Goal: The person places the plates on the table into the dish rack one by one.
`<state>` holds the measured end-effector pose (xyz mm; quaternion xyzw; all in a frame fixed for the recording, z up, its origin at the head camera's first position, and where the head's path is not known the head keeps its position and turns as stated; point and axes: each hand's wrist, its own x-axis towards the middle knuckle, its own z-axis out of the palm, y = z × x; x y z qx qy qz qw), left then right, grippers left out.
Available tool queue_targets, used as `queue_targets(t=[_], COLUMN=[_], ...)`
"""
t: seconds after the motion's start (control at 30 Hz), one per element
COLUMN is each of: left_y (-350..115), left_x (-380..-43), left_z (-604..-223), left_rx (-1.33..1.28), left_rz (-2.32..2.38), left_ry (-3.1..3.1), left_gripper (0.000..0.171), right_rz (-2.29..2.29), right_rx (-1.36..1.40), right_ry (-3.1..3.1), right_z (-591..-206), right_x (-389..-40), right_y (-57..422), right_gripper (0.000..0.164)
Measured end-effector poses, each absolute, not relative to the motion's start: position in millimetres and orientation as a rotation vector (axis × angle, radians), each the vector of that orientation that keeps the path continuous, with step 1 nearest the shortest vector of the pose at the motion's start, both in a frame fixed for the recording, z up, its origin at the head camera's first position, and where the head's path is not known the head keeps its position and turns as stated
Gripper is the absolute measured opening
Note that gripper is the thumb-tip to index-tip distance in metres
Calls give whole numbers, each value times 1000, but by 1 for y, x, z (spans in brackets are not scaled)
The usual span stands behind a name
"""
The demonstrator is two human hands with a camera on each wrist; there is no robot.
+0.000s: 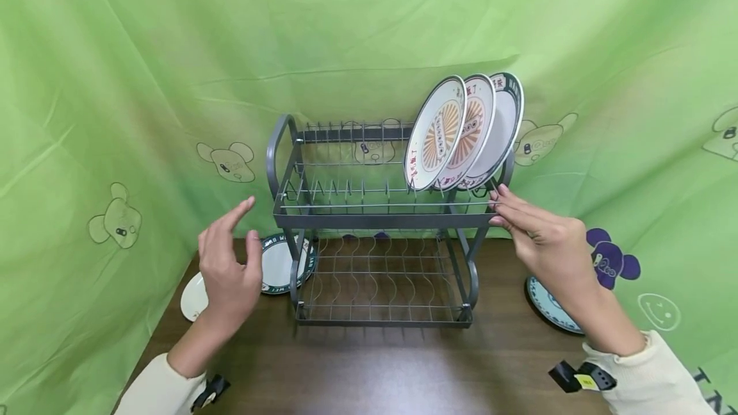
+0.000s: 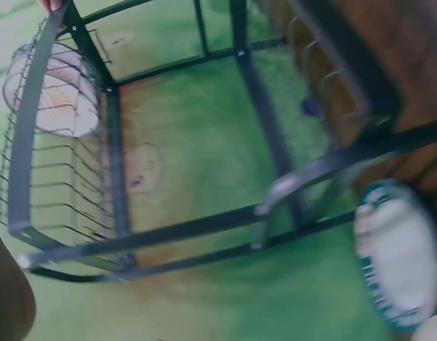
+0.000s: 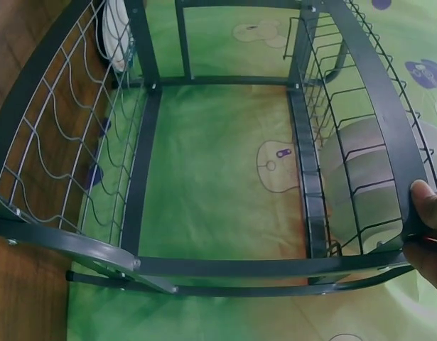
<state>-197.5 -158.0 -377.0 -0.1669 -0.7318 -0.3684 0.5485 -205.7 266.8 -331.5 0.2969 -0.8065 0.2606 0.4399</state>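
A dark grey two-tier dish rack (image 1: 380,221) stands on the table. My right hand (image 1: 544,235) grips the front right corner of its upper tier; in the right wrist view the thumb (image 3: 425,202) lies on the bar. My left hand (image 1: 227,268) is held in the air beside the rack's left side, fingers extended and thumb apart, with nothing in it. Three plates lean upright at the upper tier's right end: a left one (image 1: 435,136), a middle one (image 1: 480,127) and a green-rimmed right one (image 1: 507,117). The lower tier (image 1: 383,324) holds no dishes.
On the brown table (image 1: 369,364), a green-rimmed plate (image 1: 279,268) lies left of the rack, near a white dish (image 1: 195,298). A blue-patterned plate (image 1: 548,306) lies to the right, partly behind my right forearm. A green cloth (image 1: 346,31) hangs behind and around the table.
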Motion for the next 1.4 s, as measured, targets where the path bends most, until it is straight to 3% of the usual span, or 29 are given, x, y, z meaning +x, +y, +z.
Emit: queue_targets(t=[0.27, 0.43, 0.73, 0.93, 1.4], left_y=[-189, -196, -187, -185, -180], left_x=[-194, -198, -200, -213, -232], left_z=[-414, -447, -481, -495, -516], left_rx=[393, 679, 831, 1055, 1069], left_rz=[-1847, -2221, -2352, -2491, -2607], left_ry=[-2185, -2172, -2068, -1886, -1590], left_gripper=[45, 56, 30, 53, 67], right_rz=[627, 627, 622, 632, 634], right_rx=[716, 714, 704, 702, 694], right_ry=[-2010, -2008, -2007, -2007, -1999], right_z=[-330, -331, -332, -332, -334], right_x=[-204, -205, -205, -205, -205], right_y=[270, 270, 269, 267, 266], right_gripper=[38, 37, 36, 35, 33])
